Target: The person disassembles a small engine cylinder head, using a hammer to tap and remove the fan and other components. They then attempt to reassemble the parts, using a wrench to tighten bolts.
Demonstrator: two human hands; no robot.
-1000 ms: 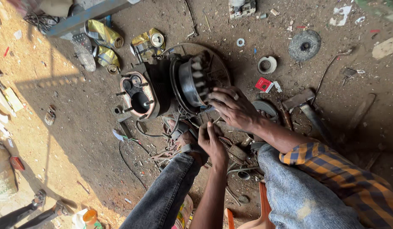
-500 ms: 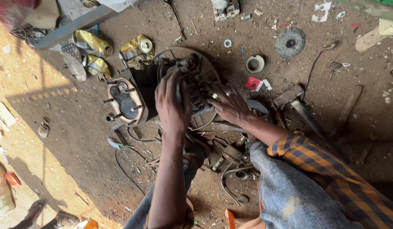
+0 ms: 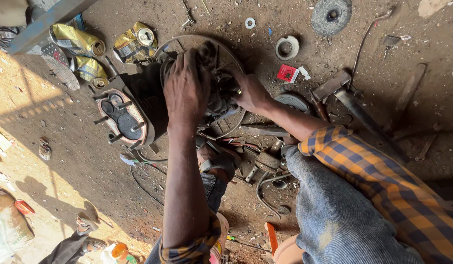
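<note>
Dirt floor (image 3: 65,161) w/ scrap all over. Engine block (image 3: 138,110) lies mid-floor, toward top edge. Left hand (image 3: 186,90) flat on its top, grip closed over the housing. Right hand (image 3: 251,93) clamped on engine's side. Crushed cans (image 3: 89,49) near top-left corner, hammer (image 3: 344,90) at right.

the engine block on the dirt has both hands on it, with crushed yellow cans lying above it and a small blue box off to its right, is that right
Not quite: the small box right of the engine block is red, not blue, as the head view shows. The rest holds: the left hand and right hand are both on the engine, and the crushed yellow cans lie above it.
</note>
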